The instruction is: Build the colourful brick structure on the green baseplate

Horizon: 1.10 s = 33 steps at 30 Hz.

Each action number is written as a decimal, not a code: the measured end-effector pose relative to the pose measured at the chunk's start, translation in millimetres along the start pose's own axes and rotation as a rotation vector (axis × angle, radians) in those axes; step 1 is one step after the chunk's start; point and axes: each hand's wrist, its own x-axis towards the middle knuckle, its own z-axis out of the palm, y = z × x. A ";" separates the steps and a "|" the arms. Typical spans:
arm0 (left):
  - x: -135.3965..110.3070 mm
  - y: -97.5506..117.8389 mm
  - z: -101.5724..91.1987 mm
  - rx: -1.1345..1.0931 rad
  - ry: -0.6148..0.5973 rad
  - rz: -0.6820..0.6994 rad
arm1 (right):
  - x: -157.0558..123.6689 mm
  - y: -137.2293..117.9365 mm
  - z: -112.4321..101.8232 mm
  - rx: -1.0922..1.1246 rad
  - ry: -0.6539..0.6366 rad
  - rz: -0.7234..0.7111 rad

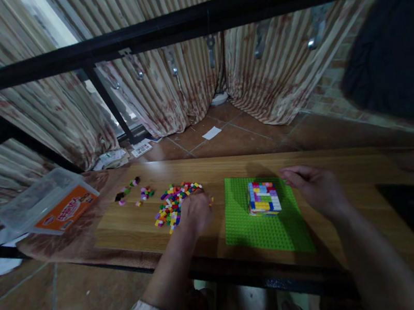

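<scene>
"What stands on the green plate (267, 239)?"

"A squared-up block of bricks (263, 198) near its middle; it's mostly blue, yellow, red and white, with a fairly even top; a heap of loose bricks (174, 207) lies left of the plate; a few more bricks (134, 190) lie farther left."

"And the hands?"

"The right hand (312, 188) hovers just right of the block, half open, holding nothing; the left hand (196, 212) curls down on the heap; I can't tell whether it has a brick."

"Anything else?"

"A plastic box (45, 204), well left of the plate."
</scene>
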 end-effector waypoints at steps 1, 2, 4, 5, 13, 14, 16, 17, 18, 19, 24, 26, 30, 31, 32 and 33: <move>-0.1 -0.2 -0.8 -0.005 0.008 0.006 | 0.1 0.2 0.2 0.010 0.001 -0.007; 0.1 -0.5 -1.6 -0.024 0.027 0.013 | 0.0 -0.2 0.7 0.023 0.007 -0.015; 1.5 -0.6 -3.1 -0.141 0.089 0.020 | -1.0 -3.4 2.5 0.051 0.023 -0.029; 2.9 0.4 -3.8 -0.251 0.124 0.022 | -2.0 -6.2 4.0 0.069 0.027 -0.036; 4.2 44.9 -15.8 -1.384 -0.039 -0.011 | -22.9 -41.8 22.1 0.256 -0.248 -0.141; 2.3 51.6 -17.5 -1.477 -0.096 -0.018 | -25.4 -46.0 23.6 0.251 -0.284 -0.174; -1.0 62.6 -19.7 -1.638 -0.196 -0.032 | -29.1 -53.0 25.3 0.228 -0.330 -0.237; -2.1 66.7 -20.2 -1.708 -0.236 -0.043 | -30.2 -55.8 25.7 0.216 -0.334 -0.260; -2.7 69.9 -20.3 -1.769 -0.265 -0.057 | -31.0 -58.2 25.9 0.206 -0.331 -0.277; -2.9 72.3 -20.4 -1.822 -0.285 -0.074 | -31.6 -60.0 25.9 0.199 -0.324 -0.292; -2.1 77.1 -20.8 -1.915 -0.326 -0.149 | -33.4 -63.2 23.7 0.194 -0.284 -0.345; -2.1 77.2 -20.7 -1.897 -0.333 -0.151 | -31.4 -59.6 20.6 0.198 -0.258 -0.339; -1.5 75.5 -17.4 -1.778 -0.215 -0.178 | -18.4 -38.3 9.2 0.229 -0.058 -0.173; -1.0 74.9 -16.2 -1.737 -0.161 -0.192 | -14.6 -31.4 6.4 0.236 -0.004 -0.106; -0.3 74.3 -15.1 -1.699 -0.115 -0.205 | -11.4 -24.6 4.0 0.238 0.034 -0.042; 0.4 73.7 -14.1 -1.667 -0.081 -0.216 | -8.9 -18.6 2.5 0.237 0.045 0.011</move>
